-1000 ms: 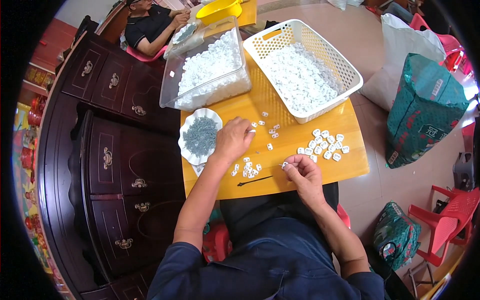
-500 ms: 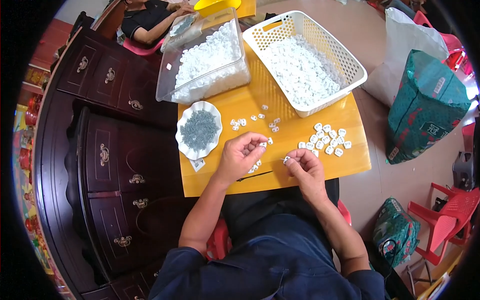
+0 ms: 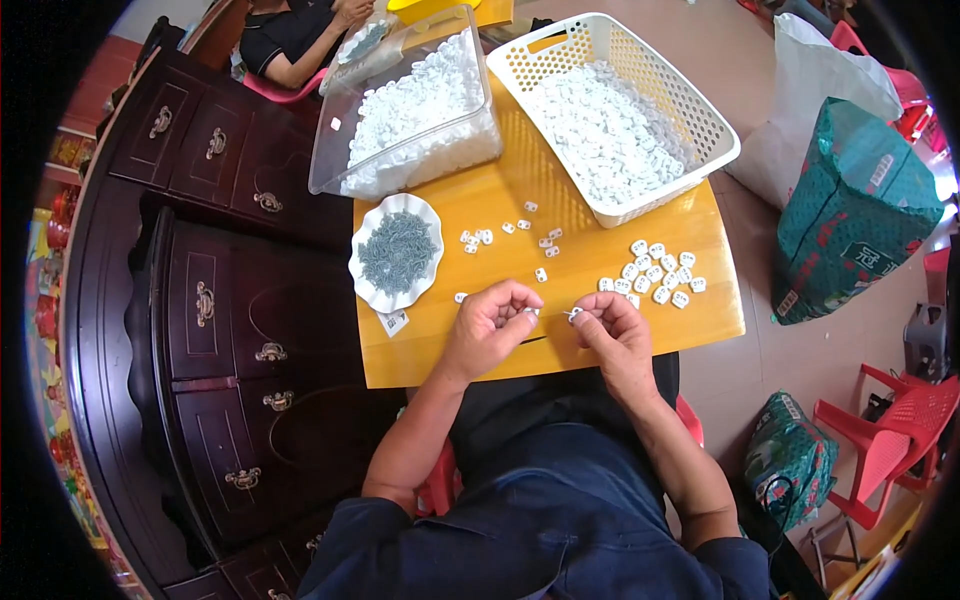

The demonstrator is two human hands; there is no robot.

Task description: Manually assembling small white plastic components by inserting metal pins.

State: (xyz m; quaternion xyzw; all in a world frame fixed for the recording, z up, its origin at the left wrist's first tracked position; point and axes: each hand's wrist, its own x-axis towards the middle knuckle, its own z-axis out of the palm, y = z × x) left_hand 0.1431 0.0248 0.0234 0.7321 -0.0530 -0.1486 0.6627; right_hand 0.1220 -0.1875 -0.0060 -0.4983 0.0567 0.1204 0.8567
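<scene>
A white perforated basket (image 3: pixel 700 120) of white pieces stands at the far right corner of the yellow bench (image 3: pixel 500 215), a clear tub (image 3: pixel 400 130) at the far left corner; a scalloped white dish (image 3: pixel 397 252) of grey-green bits sits at the left edge. A green bag (image 3: pixel 850 215) and red chair (image 3: pixel 890 440) stand on the floor
</scene>
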